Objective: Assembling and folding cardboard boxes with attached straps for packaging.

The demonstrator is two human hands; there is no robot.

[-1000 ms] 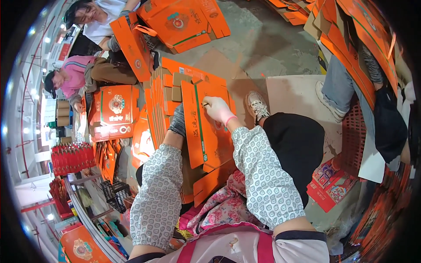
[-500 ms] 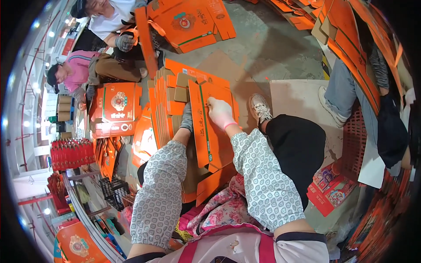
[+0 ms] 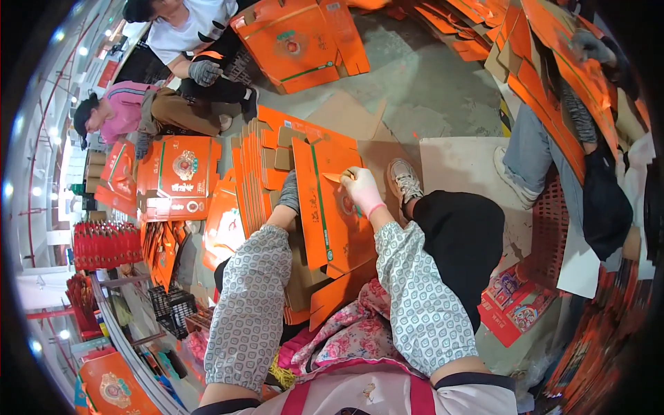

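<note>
A flattened orange carton (image 3: 320,228) with a green stripe tilts over a stack of folded cartons (image 3: 250,173) in front of me. My right hand (image 3: 361,187), in a white glove with a pink cuff, pinches an orange ribbon-like strip (image 3: 333,178) at the carton's face. The strip stretches from the carton to my closed fingertips. My left hand (image 3: 289,192), in a grey knit glove, reaches up behind the carton's left edge. Its fingers are hidden by the panel, so their grip does not show.
Co-workers sit at the upper left; one gloved hand (image 3: 205,72) is near a large orange carton (image 3: 290,45). Another person stands at right by leaning cartons (image 3: 546,90) and a red crate (image 3: 550,211). A cardboard sheet (image 3: 463,166) lies on the floor beside my shoe (image 3: 404,180).
My right hand has moved slightly right and away from the carton, drawing out more of the orange strip. The far co-worker's upright orange panel is gone from their hand.
</note>
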